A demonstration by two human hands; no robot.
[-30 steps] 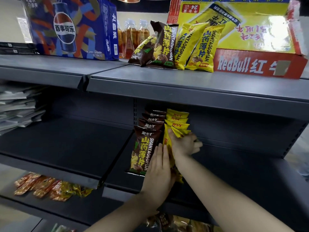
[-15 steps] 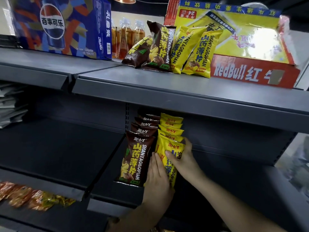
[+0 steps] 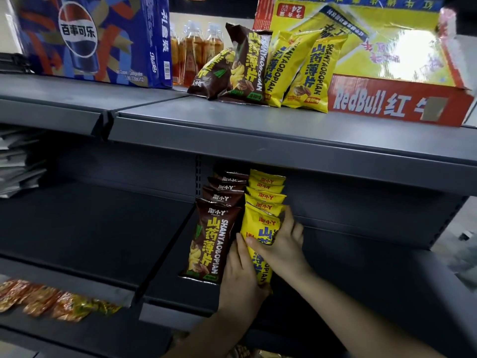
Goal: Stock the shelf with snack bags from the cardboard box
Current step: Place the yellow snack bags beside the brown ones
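On the middle shelf (image 3: 361,254) two rows of snack bags stand upright: a brown row (image 3: 211,239) on the left and a yellow row (image 3: 265,192) beside it. The front yellow bag (image 3: 258,228) sits between my hands. My right hand (image 3: 281,244) wraps its right edge, thumb across the front. My left hand (image 3: 240,277) lies flat against its left side and bottom. On the top shelf, brown bags (image 3: 232,68) and yellow bags (image 3: 302,73) lean against the red and yellow Red Bull cardboard box (image 3: 397,99).
A blue Pepsi carton (image 3: 90,40) and tea bottles (image 3: 193,47) stand on the top shelf at left. Folded grey sheets (image 3: 15,161) are stacked at the far left. Orange snack packets (image 3: 51,303) lie on the lower shelf.
The front yellow bag has come upright at the head of its row. My right hand slid from the bag tops down onto its right edge; my left hand stayed against its left side.
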